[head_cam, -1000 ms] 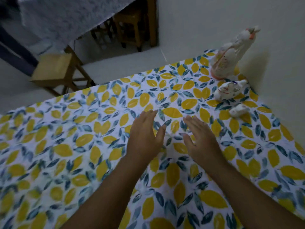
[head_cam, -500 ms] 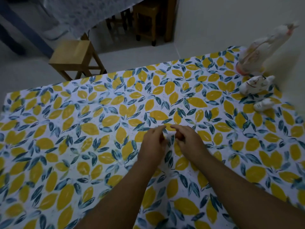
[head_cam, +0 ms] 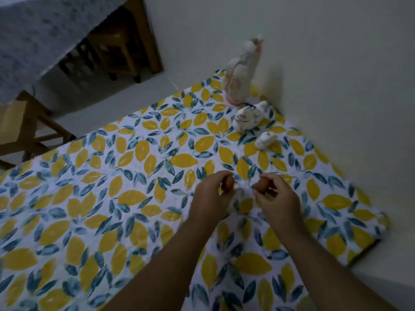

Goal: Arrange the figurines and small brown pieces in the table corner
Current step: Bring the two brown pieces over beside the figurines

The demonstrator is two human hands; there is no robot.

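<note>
Three white ceramic figurines stand in a row along the wall in the far right table corner: a tall bird (head_cam: 241, 72), a mid-sized one (head_cam: 248, 116) and a small one (head_cam: 265, 140). My left hand (head_cam: 211, 197) pinches a small brown egg-shaped piece (head_cam: 228, 182) between thumb and fingers. My right hand (head_cam: 277, 198) pinches a second brown piece (head_cam: 262, 184) the same way. Both pieces are held just above the tablecloth, a short way in front of the figurines.
The table (head_cam: 112, 198) wears a cloth printed with yellow and blue leaves and sits against a pale wall (head_cam: 336, 86) on the right. A wooden stool (head_cam: 20, 129) stands beyond the far left edge, and more wooden furniture (head_cam: 125, 50) stands under a covered table behind.
My hands went from flat and open over the cloth to pinching together, and now each holds a brown piece lifted off the table. The view has swung toward the corner.
</note>
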